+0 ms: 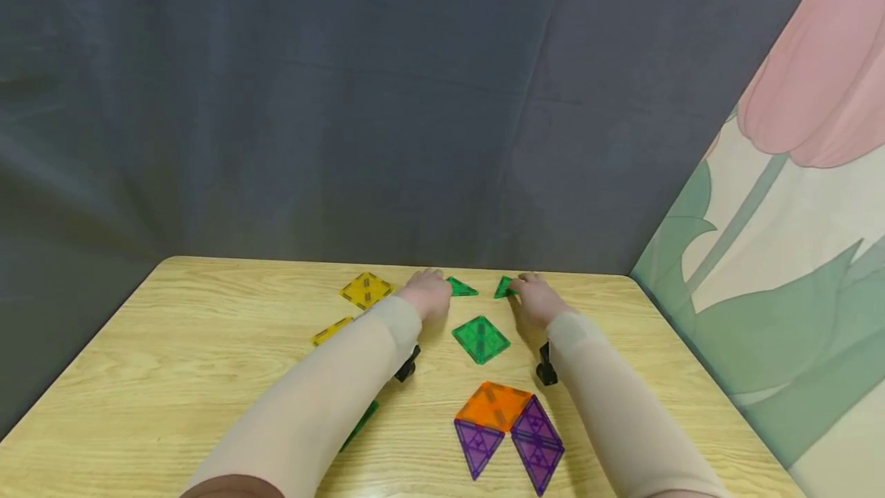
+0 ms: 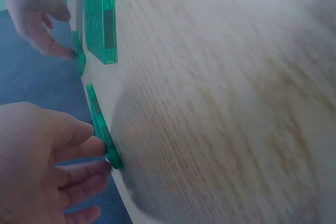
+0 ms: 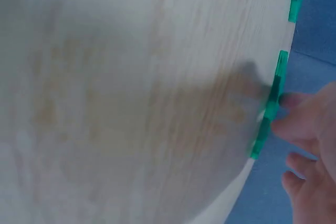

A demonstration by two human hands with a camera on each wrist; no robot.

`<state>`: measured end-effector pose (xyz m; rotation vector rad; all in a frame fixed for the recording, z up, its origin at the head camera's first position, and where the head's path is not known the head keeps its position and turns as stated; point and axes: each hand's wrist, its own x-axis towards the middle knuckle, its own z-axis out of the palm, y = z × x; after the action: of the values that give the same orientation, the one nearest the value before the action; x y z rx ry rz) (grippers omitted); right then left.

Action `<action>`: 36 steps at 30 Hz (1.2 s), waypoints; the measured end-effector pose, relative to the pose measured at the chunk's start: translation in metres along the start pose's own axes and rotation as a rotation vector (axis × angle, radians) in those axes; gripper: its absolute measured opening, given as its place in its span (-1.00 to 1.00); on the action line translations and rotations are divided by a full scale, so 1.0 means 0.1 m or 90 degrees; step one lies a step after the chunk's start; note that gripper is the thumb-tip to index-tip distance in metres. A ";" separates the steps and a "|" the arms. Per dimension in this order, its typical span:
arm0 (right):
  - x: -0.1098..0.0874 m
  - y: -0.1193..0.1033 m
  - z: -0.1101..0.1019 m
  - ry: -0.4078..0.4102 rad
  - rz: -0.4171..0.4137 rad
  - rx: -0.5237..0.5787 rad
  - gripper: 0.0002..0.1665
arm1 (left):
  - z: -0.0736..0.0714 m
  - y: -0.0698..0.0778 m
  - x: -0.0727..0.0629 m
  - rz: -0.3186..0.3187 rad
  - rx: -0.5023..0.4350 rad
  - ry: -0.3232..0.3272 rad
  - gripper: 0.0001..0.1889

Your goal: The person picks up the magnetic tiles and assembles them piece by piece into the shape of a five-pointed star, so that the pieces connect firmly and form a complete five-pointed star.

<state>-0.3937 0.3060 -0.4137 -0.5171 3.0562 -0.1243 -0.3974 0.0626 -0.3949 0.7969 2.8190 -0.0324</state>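
On the wooden table, near its far edge, my left hand (image 1: 427, 294) pinches the outer end of a small green triangular magnetic tile (image 1: 461, 287). To the right, my right hand (image 1: 541, 300) holds a second green triangular tile (image 1: 505, 287) between thumb and fingers, partly covering it. A gap separates the two tiles. Seen edge-on in the left wrist view, the left tile (image 2: 103, 129) lies low at the table, with fingertips on its end. In the right wrist view, thumb and finger meet the right tile (image 3: 270, 106). A green diamond of tiles (image 1: 481, 340) lies between the hands, closer to me.
Orange tiles (image 1: 494, 406) join a purple triangle (image 1: 478, 446) and a purple diamond (image 1: 537, 444) nearer me. At left lie a yellow diamond (image 1: 366, 290), a yellow tile (image 1: 332, 330) and a green tile (image 1: 361, 425), the last two partly hidden by my arm. Behind hangs a dark curtain (image 1: 346, 114).
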 end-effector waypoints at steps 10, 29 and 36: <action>-0.04 -0.04 0.00 -0.026 0.028 0.013 -0.40 | -0.02 0.03 -0.08 0.012 -0.047 -0.028 -0.72; 0.03 -0.37 -0.03 -0.064 -0.013 0.107 -0.36 | 0.00 -0.05 -0.09 0.016 -0.070 -0.042 -0.49; 0.07 -0.43 -0.02 -0.056 -0.008 0.059 -0.41 | 0.04 -0.08 -0.08 0.006 -0.103 -0.069 -0.37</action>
<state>-0.3860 0.2631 -0.4083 -0.5222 2.9462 -0.2353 -0.3940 0.0509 -0.3975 0.7481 2.6759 0.1478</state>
